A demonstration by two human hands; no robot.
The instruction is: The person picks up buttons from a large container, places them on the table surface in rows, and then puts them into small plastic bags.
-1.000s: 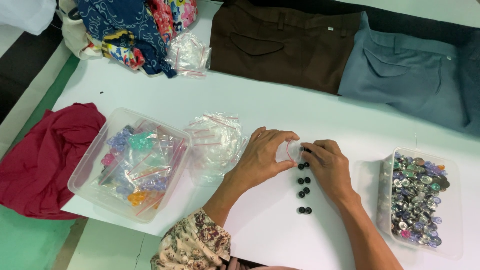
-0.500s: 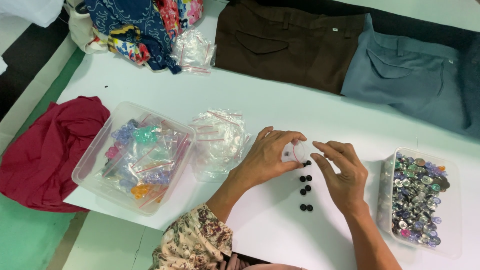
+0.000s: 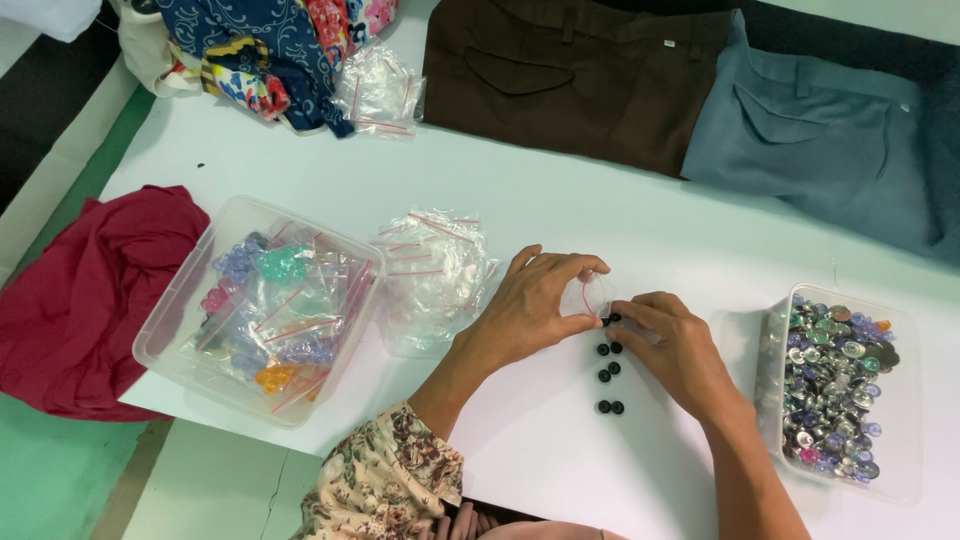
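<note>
My left hand point(image 3: 525, 310) pinches a small clear bag point(image 3: 588, 296), grip narrow; my right hand point(image 3: 675, 345) fingertips close on a black button point(image 3: 613, 318) at its mouth.

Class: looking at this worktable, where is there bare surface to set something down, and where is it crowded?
Free: the white table between the brown trousers and the pile of clear bags; also the near strip below the black buttons. Crowded: around the left hand and right hand, between the clear tub of bagged beads and the tub of loose buttons.
</note>
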